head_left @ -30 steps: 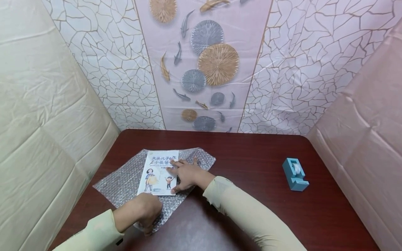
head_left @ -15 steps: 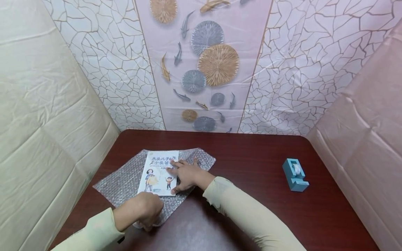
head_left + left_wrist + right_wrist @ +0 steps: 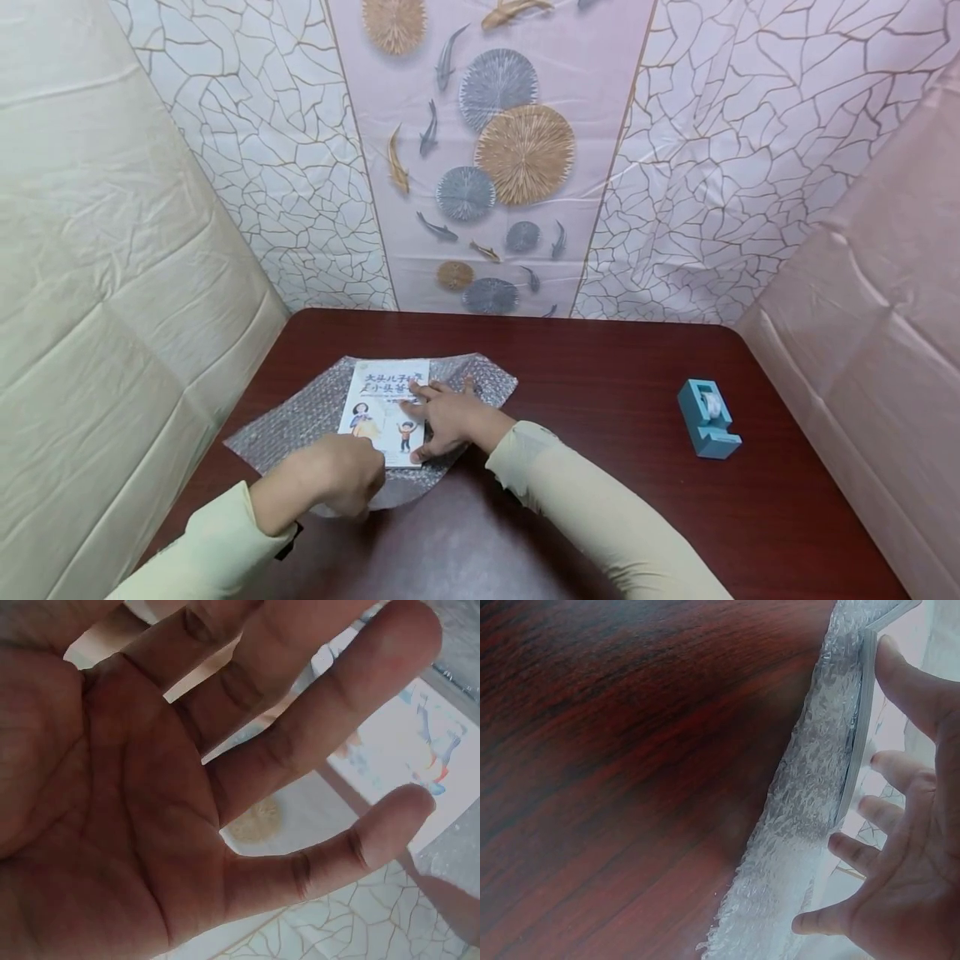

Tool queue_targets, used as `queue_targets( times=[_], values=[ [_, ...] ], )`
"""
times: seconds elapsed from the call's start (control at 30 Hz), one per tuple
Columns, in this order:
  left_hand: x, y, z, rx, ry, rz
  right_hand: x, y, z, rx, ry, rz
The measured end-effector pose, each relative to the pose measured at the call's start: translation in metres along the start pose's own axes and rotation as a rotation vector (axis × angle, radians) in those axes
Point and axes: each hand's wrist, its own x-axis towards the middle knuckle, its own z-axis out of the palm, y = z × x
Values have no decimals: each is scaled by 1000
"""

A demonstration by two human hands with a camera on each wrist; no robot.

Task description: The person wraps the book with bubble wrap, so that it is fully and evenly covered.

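Note:
A white children's picture book (image 3: 375, 400) lies flat on a sheet of clear bubble wrap (image 3: 292, 433), left of the table's middle. My right hand (image 3: 453, 419) presses on its right side with spread fingers; in the right wrist view the thumb (image 3: 907, 682) touches the cover near the page edge. At the sheet's near corner, my left hand (image 3: 330, 475) pinches the bubble wrap, whose near edge curves up off the table. The left wrist view shows the palm and the outer fingers (image 3: 330, 705) fairly straight, while the pinching fingertips are out of sight.
A blue tape dispenser (image 3: 708, 421) with a roll of clear tape stands on the right side of the dark red wooden table (image 3: 585, 400). Patterned cloth walls (image 3: 675, 167) enclose the table at the back and both sides.
My left hand has raised the near corner of the bubble wrap and moved it slightly away from me, toward the book. The right hand and the book have stayed in place.

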Motion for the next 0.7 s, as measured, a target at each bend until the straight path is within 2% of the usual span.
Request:
queue_targets(
  times=[0.17, 0.4, 0.7],
  values=[
    [-3, -2, -5, -18, 36, 1, 0, 0, 0, -9, -12, 10],
    [-5, -4, -11, 14, 161, 1, -1, -1, -1, -11, -8, 12],
    [-4, -8, -17, 31, 190, -43, 0, -4, -4, -3, -10, 14]
  ],
)
